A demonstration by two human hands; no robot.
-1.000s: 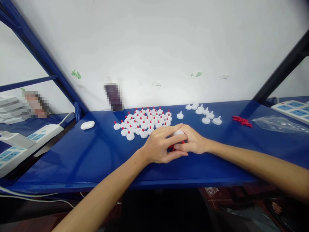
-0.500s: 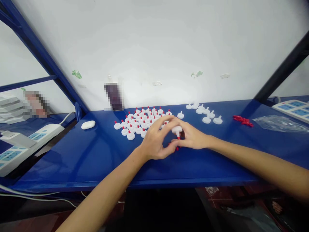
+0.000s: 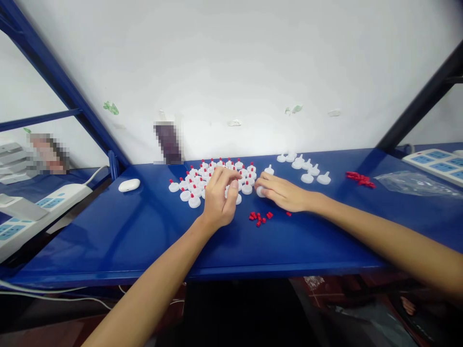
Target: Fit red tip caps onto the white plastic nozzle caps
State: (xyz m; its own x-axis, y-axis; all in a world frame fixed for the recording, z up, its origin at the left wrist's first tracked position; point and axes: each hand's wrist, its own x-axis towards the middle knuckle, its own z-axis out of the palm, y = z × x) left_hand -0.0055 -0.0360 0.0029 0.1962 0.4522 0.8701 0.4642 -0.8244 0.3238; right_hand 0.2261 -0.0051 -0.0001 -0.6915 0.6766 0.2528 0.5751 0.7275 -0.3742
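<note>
My left hand (image 3: pixel 220 198) hovers over the near edge of a cluster of white caps with red tips (image 3: pixel 213 178), its fingers curled in and thumb against the forefinger; what they hold, if anything, is hidden. My right hand (image 3: pixel 284 193) lies low on the blue table (image 3: pixel 144 236), its fingertips closed on a white cap (image 3: pixel 260 192) at the cluster's right edge. Several loose small red pieces (image 3: pixel 260 218) lie on the table just in front of both hands.
Plain white caps (image 3: pixel 307 169) sit at the back right, with a pile of red pieces (image 3: pixel 360 178) and a clear plastic bag (image 3: pixel 415 183) further right. A white oval object (image 3: pixel 129 184) lies at the left. Power strips rest at far left (image 3: pixel 47 202) and far right (image 3: pixel 434 161).
Both hands have parted and moved back from the small red pieces toward the cluster of caps. The red pieces they covered now lie in the open.
</note>
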